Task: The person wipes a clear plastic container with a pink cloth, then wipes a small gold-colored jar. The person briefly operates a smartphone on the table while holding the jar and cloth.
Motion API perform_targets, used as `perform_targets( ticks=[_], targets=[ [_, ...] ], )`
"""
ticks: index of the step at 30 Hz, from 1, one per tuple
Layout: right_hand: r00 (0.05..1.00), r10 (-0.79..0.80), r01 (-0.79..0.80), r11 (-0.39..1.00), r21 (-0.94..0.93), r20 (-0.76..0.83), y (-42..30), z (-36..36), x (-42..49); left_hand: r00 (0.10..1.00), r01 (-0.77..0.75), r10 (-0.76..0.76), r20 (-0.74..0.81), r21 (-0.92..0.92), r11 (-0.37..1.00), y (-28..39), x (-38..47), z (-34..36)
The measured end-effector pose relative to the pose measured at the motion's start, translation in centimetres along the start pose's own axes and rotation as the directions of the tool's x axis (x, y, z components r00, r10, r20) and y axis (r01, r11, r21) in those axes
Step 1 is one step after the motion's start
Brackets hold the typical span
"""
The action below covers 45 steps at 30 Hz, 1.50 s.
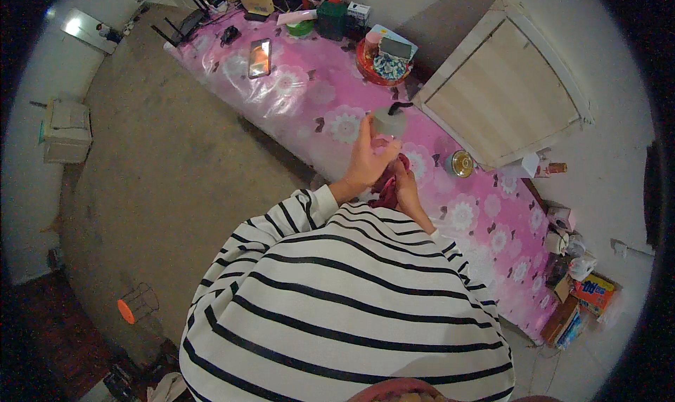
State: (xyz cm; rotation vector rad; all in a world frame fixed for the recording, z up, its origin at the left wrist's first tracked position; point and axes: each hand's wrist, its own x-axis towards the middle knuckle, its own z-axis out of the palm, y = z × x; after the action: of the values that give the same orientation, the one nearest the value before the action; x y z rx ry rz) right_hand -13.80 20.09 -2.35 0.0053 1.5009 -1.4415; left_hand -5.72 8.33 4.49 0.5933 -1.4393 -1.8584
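Note:
My left hand (369, 159) is in front of my chest over the edge of the table, with one finger stretched forward and others bent across toward the right hand. Close beside it, my right hand (406, 185) grips a crumpled dark red cloth (387, 194). Part of the cloth lies behind the left palm, so whether the left fingers hold it is hidden. Just beyond the left fingertips is a pale, translucent round item (389, 121). A small black object (399, 107) is at its far edge.
A pink flowered plastic cover (327, 93) spans the long table. On it are a phone (260, 58), a red round tray (364, 67) holding several items, and a glass jar (462, 164). A white-framed panel (501, 91) leans at the wall. Boxes (593, 294) crowd the right end.

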Motion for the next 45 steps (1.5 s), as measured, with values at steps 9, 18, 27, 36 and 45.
perform_targets(
  ticks=[9,18,27,36,45],
  targets=[
    [0.727,-0.672,0.68,0.68,-0.275,0.138,-8.3,2.6,-8.0,0.893,0.388,-0.449,0.03,-0.558,0.734,-2.3,2.1,-4.0],
    [0.438,-0.727,0.795,0.039,-0.605,0.528,-10.7,5.1,-3.5,0.842,0.538,-0.442,0.308,-0.429,0.725,-2.2,-1.1,-1.8],
    [0.351,-0.518,0.847,-0.179,-0.501,0.78,-7.8,4.3,-6.7,0.873,0.407,0.07,0.482,-0.802,0.438,-4.2,-0.3,-3.7],
    [0.33,-0.627,0.83,-0.163,-0.534,0.705,-8.6,4.5,-5.4,0.844,0.537,-0.425,0.327,-0.514,0.669,-3.7,-0.2,-2.9],
    [0.377,-0.723,0.779,-0.091,-0.621,0.579,-10.1,4.6,-3.0,0.757,0.652,-0.602,0.255,-0.367,0.664,-1.5,-0.8,-2.4]
  ],
)
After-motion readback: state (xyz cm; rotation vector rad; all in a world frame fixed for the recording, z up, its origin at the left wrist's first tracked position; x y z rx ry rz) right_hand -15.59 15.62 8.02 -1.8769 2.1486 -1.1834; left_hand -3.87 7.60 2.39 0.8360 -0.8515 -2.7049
